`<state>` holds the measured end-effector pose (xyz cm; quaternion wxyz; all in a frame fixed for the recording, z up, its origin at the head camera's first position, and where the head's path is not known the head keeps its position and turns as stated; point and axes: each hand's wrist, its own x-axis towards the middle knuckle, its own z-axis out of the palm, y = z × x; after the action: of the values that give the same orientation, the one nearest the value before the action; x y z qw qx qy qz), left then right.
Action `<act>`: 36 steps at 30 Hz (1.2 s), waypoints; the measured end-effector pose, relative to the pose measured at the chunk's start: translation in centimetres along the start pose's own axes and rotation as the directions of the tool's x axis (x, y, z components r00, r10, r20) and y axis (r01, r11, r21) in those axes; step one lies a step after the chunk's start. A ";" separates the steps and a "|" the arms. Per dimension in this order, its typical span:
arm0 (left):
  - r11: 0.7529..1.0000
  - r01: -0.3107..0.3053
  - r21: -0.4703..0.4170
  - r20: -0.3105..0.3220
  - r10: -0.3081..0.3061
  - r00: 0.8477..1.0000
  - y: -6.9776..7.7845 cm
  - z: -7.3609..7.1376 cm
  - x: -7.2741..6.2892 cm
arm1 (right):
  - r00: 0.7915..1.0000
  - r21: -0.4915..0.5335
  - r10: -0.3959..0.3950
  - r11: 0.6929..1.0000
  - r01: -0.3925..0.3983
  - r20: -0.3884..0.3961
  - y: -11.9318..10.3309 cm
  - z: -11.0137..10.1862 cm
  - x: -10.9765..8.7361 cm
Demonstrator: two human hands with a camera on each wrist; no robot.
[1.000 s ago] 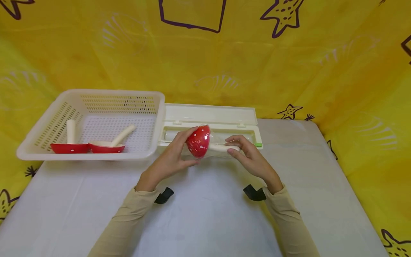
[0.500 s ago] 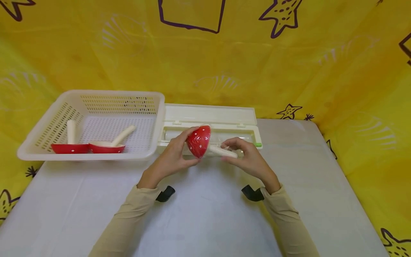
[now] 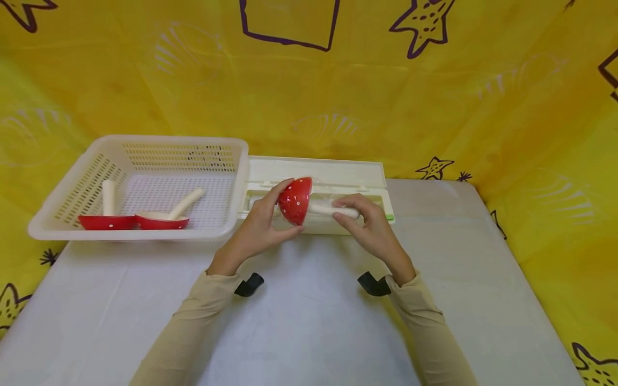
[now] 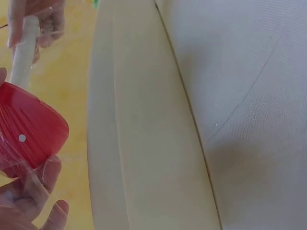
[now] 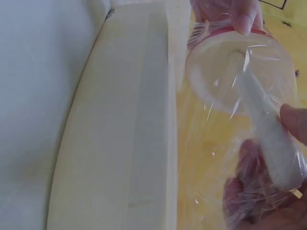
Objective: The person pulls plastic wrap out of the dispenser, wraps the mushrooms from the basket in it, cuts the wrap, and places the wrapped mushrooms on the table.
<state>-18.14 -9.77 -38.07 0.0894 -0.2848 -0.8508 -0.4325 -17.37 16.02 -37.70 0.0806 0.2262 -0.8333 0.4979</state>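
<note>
Between the hands is a red ladle (image 3: 295,201) with white dots and a white handle, loosely wrapped in clear plastic film (image 5: 199,33). My left hand (image 3: 256,230) grips the red bowl from the left, thumb below and fingers above. My right hand (image 3: 372,225) pinches the handle near its end through the film. In the right wrist view, the cream inside of the bowl shows through the film. Just behind the ladle, a cream cling film box (image 3: 316,169) lies with its lid up, partly hidden by the hands.
A white plastic basket (image 3: 145,236) stands at the left, touching or close to the cling film box. Inside it lie two more ladles, one with its handle upright (image 3: 108,198), one slanted (image 3: 185,203). Yellow patterned cloth (image 3: 309,80) hangs behind the white table (image 3: 299,321).
Both hands have lifted the ladle slightly away toward the box. The handle dipped at its right end, then came back closer to level, and the right hand shifted its hold along it.
</note>
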 end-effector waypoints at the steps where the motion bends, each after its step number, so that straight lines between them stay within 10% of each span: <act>1: 1.000 0.005 -0.004 0.002 -0.005 1.000 0.0 0.0 0.0 | 1.000 -0.003 0.014 1.000 -0.014 0.020 -0.1 0.0 0.0; 6: 0.999 0.023 -0.022 0.017 -0.022 1.000 -0.2 0.1 0.2 | 0.996 -0.021 0.040 0.999 -0.039 0.077 -0.2 0.0 0.0; 19: 0.997 0.047 -0.060 -0.009 -0.047 0.999 0.0 -0.4 0.8 | 0.997 -0.060 -0.041 0.998 0.037 -0.068 -0.6 -0.3 0.8; 36: 0.990 -0.060 -0.125 -0.068 0.052 0.996 0.7 -0.8 1.6 | 0.989 0.005 -0.091 0.996 0.092 -0.113 -0.6 -0.7 1.3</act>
<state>-19.11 -9.43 -36.47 0.1107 -0.2997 -0.8100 -0.4918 -18.34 16.03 -36.37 0.1490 0.2363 -0.8136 0.5099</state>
